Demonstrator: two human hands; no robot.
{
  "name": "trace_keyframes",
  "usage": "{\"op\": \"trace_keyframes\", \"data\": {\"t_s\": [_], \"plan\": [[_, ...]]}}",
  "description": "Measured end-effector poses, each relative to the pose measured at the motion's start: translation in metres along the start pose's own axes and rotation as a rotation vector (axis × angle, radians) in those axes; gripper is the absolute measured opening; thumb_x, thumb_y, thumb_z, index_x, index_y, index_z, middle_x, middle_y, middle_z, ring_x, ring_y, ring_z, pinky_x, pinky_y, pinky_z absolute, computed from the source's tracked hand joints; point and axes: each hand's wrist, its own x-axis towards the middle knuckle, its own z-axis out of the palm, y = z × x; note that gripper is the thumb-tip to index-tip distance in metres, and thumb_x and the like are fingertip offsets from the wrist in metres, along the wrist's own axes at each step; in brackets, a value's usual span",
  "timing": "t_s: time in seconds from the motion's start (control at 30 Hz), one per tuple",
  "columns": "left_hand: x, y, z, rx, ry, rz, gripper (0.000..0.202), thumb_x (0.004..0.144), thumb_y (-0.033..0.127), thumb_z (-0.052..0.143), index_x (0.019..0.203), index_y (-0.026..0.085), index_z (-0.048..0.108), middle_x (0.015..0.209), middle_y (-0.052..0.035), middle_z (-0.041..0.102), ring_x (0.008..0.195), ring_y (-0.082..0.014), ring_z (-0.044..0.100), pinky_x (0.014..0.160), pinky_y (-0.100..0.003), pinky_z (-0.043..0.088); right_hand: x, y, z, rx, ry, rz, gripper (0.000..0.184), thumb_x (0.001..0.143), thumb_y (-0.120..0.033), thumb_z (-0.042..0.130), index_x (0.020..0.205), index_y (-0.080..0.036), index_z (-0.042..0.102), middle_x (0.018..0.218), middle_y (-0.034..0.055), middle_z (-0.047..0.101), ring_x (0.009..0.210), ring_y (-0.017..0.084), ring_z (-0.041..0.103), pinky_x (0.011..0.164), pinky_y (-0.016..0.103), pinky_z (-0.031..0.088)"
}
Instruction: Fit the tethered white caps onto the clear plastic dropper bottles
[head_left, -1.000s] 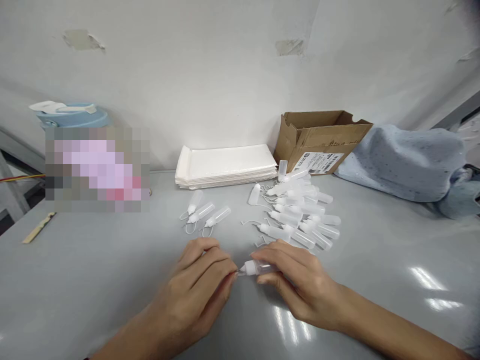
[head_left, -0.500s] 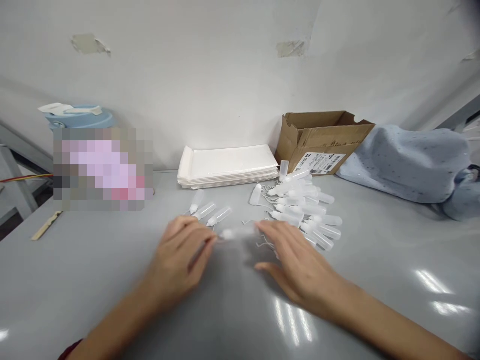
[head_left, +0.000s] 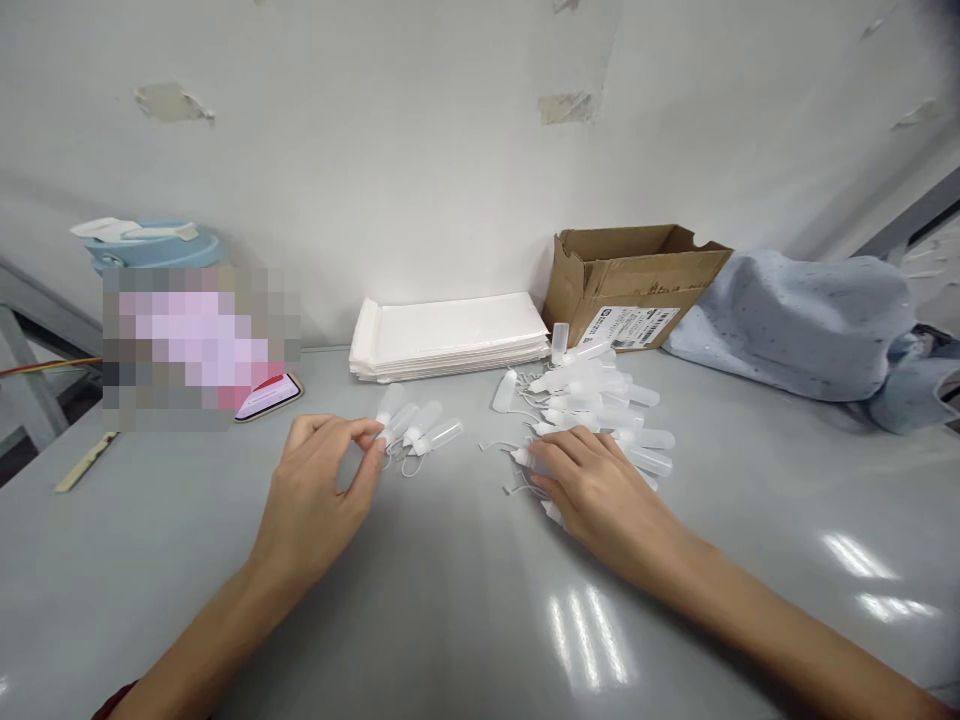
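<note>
Several small translucent squeeze bottles (head_left: 439,436) with white nozzles and thin tethered strips lie in a small group left of centre. At the left side of this group, my left hand (head_left: 319,490) pinches a bottle near its nozzle end between thumb and forefinger. On the right is a larger heap of the same bottles (head_left: 592,385). My right hand (head_left: 600,485) reaches over its near edge, fingers closed around one squeeze bottle (head_left: 523,457). The nozzle sticks out to the left, and most of that bottle's body is hidden under the fingers.
A stack of white padded envelopes (head_left: 450,330) lies against the wall. Beside it stand an open cardboard box (head_left: 630,285) and a pale blue cloth item (head_left: 795,325). At left are a blue container (head_left: 154,245), a pink-cased object (head_left: 270,397) and a thin strip (head_left: 86,463).
The bottle held between both hands has joined the left group. My left hand has shifted left, and my right hand has lowered onto the heap and closed on another bottle.
</note>
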Motion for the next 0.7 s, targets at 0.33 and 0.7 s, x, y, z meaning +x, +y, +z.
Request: {"op": "trace_keyframes", "data": {"t_s": [0.33, 0.7], "plan": [[-0.007, 0.007, 0.004, -0.025, 0.002, 0.185, 0.012, 0.086, 0.027, 0.051, 0.094, 0.022, 0.059, 0.077, -0.003, 0.06, 0.086, -0.0219, 0.052, 0.055, -0.026, 0.047, -0.003, 0.001, 0.006, 0.167, 0.159, -0.014, 0.033, 0.085, -0.001, 0.039, 0.115, -0.01, 0.05, 0.106, 0.0144, 0.057, 0.094, 0.025, 0.054, 0.075, 0.038, 0.048], [-0.013, 0.023, 0.003, -0.291, -0.144, 0.433, 0.019, 0.087, 0.012, 0.05, 0.102, 0.021, 0.056, 0.083, -0.0003, 0.064, 0.083, -0.0171, 0.054, 0.077, -0.032, 0.047, -0.01, -0.01, -0.004, 0.375, 0.2, -0.241, 0.047, 0.085, 0.004, 0.033, 0.126, -0.018, 0.041, 0.111, 0.0117, 0.053, 0.102, 0.021, 0.052, 0.083, 0.037, 0.05]]}}
